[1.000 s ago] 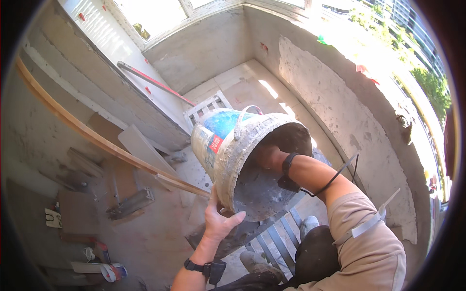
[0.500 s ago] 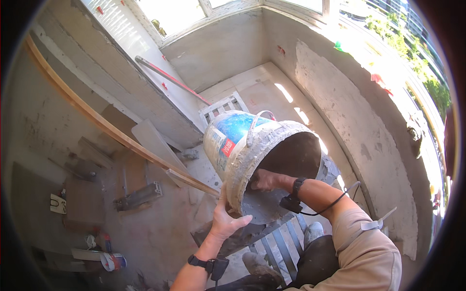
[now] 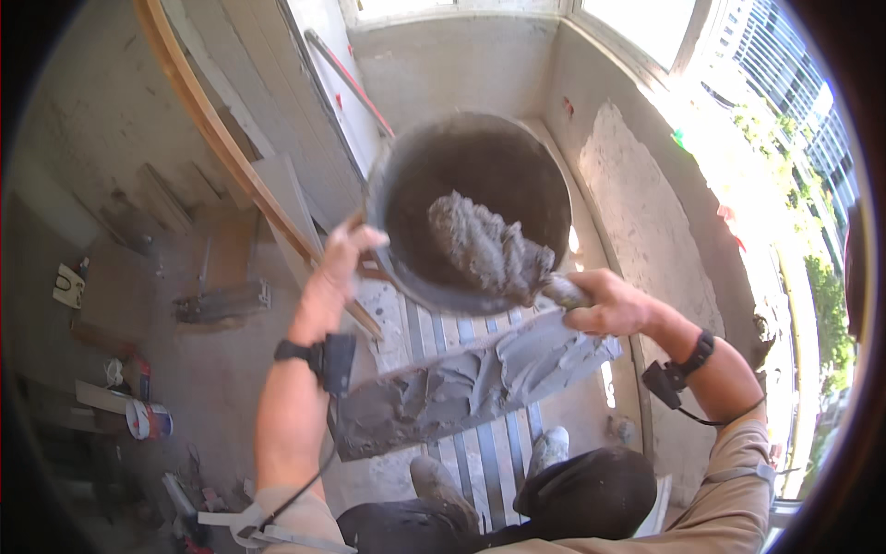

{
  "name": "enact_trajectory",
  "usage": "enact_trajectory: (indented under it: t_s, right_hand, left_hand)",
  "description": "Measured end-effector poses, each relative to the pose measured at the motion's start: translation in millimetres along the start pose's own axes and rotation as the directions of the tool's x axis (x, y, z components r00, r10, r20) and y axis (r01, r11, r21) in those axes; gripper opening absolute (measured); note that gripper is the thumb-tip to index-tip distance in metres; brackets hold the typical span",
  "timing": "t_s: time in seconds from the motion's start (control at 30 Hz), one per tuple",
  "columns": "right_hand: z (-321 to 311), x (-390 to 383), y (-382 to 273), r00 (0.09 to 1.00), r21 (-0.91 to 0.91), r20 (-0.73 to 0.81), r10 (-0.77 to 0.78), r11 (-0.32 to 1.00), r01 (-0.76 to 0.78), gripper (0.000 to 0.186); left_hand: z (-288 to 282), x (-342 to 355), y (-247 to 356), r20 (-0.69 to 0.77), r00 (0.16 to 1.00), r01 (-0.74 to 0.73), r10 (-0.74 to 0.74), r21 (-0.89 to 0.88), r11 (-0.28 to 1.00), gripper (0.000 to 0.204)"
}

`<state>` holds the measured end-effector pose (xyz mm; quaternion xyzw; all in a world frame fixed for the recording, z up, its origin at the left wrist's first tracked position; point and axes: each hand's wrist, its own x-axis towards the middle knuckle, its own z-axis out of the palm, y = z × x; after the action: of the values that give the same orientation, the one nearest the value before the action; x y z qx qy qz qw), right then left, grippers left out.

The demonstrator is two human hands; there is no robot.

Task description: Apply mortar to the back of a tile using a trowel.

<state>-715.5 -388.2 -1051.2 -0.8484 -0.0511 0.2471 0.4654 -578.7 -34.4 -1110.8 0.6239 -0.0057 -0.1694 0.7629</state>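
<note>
My right hand [image 3: 609, 303] grips the short, mortar-smeared handle of a trowel [image 3: 565, 290]; its blade is hidden under a thick lump of wet grey mortar [image 3: 480, 242] over the bucket's mouth. The big bucket [image 3: 377, 198] stands upright, its dark inside facing me. Beside its left rim is my left hand [image 3: 343, 260], slightly blurred, with thumb and fingers apart; whether it touches the bucket I cannot tell. Nearer to me, a long board [image 3: 355, 425] lies crosswise, coated with ridged grey mortar [image 3: 480, 379].
Under the board is a slatted metal platform [image 3: 459, 462], where my shoes [image 3: 551, 447] show. A bent-looking wooden strip [image 3: 231, 152] runs along the left. Boards, a carton [image 3: 120, 294] and a small white tub [image 3: 148, 420] lie on the left floor. A low wall and windows curve around the right.
The bucket has gone from tipped toward me to upright. My right hand has come out of it with the mortar-laden trowel. My left hand has moved up and left from the lower rim.
</note>
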Motion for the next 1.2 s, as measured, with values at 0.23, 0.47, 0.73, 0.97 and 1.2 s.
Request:
enact_trajectory:
  t_s: [0.23,0.47,0.73,0.97,1.2]
  right_hand:
    - [25.1,-58.4,55.9,0.887,-0.517,-0.043,-0.459,0.77,0.374,0.036]
    - [118.6,-32.3,173.9,0.953,-0.886,0.115,-0.279,0.405,0.226,0.017]
    - [61.8,-53.9,69.9,0.981,-0.801,0.118,-0.152,0.569,0.185,0.02]
    - [98.3,-41.7,51.4,0.937,-0.792,0.011,0.35,0.575,-0.206,0.038]
    - [147.7,-45.3,164.1,0.906,-0.662,-0.241,0.349,0.623,-0.416,0.041]
  left_hand:
    - [-38.6,32.7,-2.4,-0.219,0.968,0.072,-0.121,-0.219,0.973,0.05]
    - [-32.4,30.1,-25.8,-0.203,0.977,-0.015,-0.065,-0.369,0.929,0.06]
    - [-49.6,-20.7,-22.1,-0.281,0.949,0.118,-0.141,-0.098,0.988,0.066]
    - [-157.3,-158.6,-183.5,-0.688,0.653,0.104,-0.317,-0.332,0.937,0.036]
    - [-254.9,-340.0,-364.7,-0.712,0.437,0.532,-0.55,-0.288,0.796,0.057]
